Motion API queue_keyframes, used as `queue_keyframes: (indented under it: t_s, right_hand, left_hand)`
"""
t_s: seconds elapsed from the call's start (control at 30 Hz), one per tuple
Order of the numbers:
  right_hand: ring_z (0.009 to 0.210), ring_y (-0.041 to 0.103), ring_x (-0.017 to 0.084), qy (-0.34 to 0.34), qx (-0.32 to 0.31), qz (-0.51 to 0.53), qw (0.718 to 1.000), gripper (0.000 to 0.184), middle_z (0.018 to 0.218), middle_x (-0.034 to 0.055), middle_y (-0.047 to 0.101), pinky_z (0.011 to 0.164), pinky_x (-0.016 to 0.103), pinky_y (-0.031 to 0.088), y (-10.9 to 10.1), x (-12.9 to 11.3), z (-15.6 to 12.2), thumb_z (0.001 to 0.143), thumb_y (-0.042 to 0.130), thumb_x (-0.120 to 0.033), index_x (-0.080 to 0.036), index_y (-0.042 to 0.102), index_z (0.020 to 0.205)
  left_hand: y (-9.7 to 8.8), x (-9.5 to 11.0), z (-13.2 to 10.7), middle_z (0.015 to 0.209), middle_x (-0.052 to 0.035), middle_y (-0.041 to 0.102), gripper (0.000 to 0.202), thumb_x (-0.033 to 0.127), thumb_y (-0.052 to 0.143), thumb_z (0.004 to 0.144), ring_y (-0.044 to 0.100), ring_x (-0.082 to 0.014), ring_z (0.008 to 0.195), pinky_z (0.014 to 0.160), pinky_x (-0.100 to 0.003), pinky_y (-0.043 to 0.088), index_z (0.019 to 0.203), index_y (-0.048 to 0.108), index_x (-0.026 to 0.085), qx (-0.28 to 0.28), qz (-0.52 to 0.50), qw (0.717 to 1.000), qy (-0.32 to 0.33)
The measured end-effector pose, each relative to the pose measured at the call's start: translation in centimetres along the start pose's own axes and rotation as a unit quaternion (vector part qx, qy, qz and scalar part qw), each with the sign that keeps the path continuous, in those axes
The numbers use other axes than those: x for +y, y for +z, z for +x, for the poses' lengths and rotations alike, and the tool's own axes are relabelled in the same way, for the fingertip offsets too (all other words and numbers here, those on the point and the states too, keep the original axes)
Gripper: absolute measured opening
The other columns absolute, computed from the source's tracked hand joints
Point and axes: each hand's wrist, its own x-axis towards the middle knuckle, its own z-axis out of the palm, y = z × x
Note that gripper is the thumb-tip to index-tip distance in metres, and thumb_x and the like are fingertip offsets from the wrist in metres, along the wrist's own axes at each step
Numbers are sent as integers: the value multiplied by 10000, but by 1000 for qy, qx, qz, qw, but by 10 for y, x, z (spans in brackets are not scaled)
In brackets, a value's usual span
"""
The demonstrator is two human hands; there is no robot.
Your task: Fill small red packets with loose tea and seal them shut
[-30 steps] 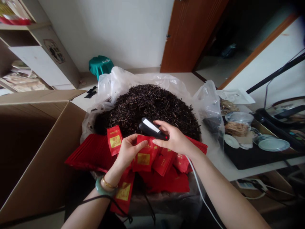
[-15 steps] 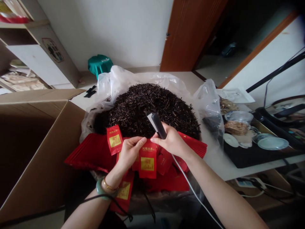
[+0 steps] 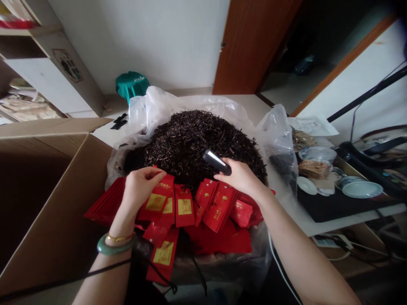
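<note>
My right hand grips a black handheld heat sealer with a pale strip along it, like a small flat iron. Its white cord runs down past my forearm. My left hand is closed in a pinch at the top of a red tea packet with a gold label. The fingertips partly hide that packet's upper edge. Between my hands, another red packet and several more lean together. Behind them rises a heap of dark loose tea leaves.
Clear plastic sheeting surrounds the tea. An open cardboard box stands at left. On the right, a black mat bears dishes and wrapped items. A teal covered object sits by the wall; a wooden door is behind.
My hands have moved apart: the left went left to the packet there, the right moved slightly right with the sealer, which has tilted flatter. The packet formerly between them now stands among the others.
</note>
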Motion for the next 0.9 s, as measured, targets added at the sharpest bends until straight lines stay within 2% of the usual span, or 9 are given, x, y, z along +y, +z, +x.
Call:
queue_keyframes:
  t_s: [0.17, 0.3, 0.37, 0.43, 0.5, 0.63, 0.7, 0.8, 0.9]
  right_hand:
    - [939, 677, 302, 37, 17, -171, 984, 404, 1011, 140, 718, 758, 342, 489, 2, 20, 11, 779, 676, -299, -152, 599, 1147]
    - [955, 673, 299, 58, 11, -196, 979, 383, 1047, 143, 704, 767, 356, 494, 6, 26, 14, 810, 644, -294, -155, 580, 1161]
    - [959, 670, 295, 60, 14, -202, 977, 385, 1060, 140, 696, 766, 355, 495, 7, 29, 16, 809, 647, -283, -159, 572, 1166]
    - [968, 664, 291, 57, 17, -210, 976, 405, 1071, 141, 686, 768, 352, 495, 8, 32, 17, 805, 655, -268, -159, 559, 1183]
    - [984, 653, 299, 57, 16, -218, 974, 447, 1093, 162, 667, 777, 360, 496, 10, 35, 18, 808, 658, -252, -143, 534, 1223]
    - [1028, 611, 353, 38, 52, -262, 963, 650, 1156, 219, 601, 799, 427, 499, 13, 30, 15, 761, 717, -243, -96, 449, 1335]
    - [1043, 599, 335, -9, 79, -254, 964, 579, 1145, 199, 596, 833, 428, 498, 15, 20, 9, 776, 706, -247, -103, 495, 1296]
    - [1000, 623, 265, -100, 12, -199, 975, 304, 1035, 128, 650, 841, 369, 511, 23, 0, -2, 818, 674, -292, -146, 635, 1082]
    - [993, 626, 298, -129, -78, -216, 965, 334, 973, 135, 677, 803, 382, 529, 35, -16, -13, 725, 770, -356, -149, 674, 969]
  left_hand:
    - [-12, -10, 14, 850, -51, 756, 445, 376, 597, 775, 678, -259, 843, 833, -377, 495, 1184, 659, 211, 107, 153, 982, 14]
    - [-4, -8, 9, 1148, -150, 679, 452, 334, 541, 836, 598, -317, 1064, 963, -460, 435, 1244, 609, 151, 179, 217, 950, 136]
    - [5, -6, 2, 1119, -124, 688, 371, 339, 504, 874, 589, -295, 1061, 967, -438, 443, 1174, 653, 180, 148, 208, 941, 220]
    - [14, -5, -5, 1075, -107, 700, 332, 349, 504, 886, 583, -294, 1051, 954, -451, 455, 1124, 677, 197, 87, 218, 934, 270]
    - [23, -6, -10, 1171, -142, 660, 359, 364, 556, 856, 519, -360, 1145, 958, -530, 435, 1145, 670, 182, 60, 265, 924, 268]
    - [31, -9, -12, 1332, -191, 541, 443, 374, 614, 821, 360, -447, 1298, 1029, -652, 314, 1210, 635, 164, 59, 331, 908, 252]
    - [32, -9, -11, 1331, -186, 540, 424, 366, 606, 833, 347, -447, 1311, 1045, -664, 288, 1205, 639, 166, 67, 332, 905, 256]
    - [32, -7, -11, 1288, -164, 575, 350, 329, 578, 858, 371, -424, 1304, 1060, -662, 279, 1159, 662, 172, 87, 305, 907, 278]
    - [36, -3, -14, 1219, -126, 622, 261, 275, 556, 873, 409, -365, 1286, 1065, -612, 329, 1085, 688, 197, 86, 239, 910, 327]
